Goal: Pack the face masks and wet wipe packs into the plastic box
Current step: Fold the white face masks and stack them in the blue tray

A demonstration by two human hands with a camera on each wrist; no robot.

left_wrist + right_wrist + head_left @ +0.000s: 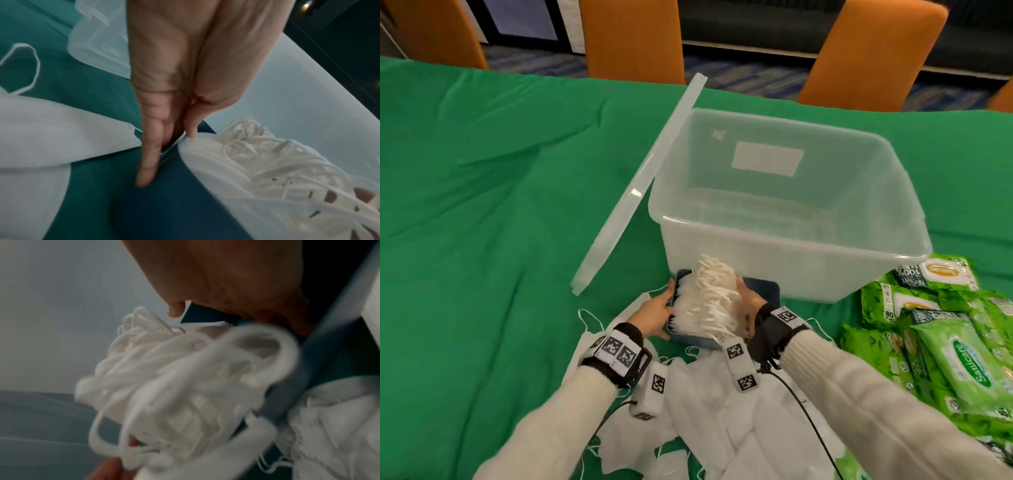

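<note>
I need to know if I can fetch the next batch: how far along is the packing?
Early. Done: the lid is off, leaning on the plastic box, which looks empty. In hand: both hands, left hand and right hand, hold a blue tray with a stack of face masks in front of the box. Left: loose masks on the green cloth and the wet wipe packs.
</note>
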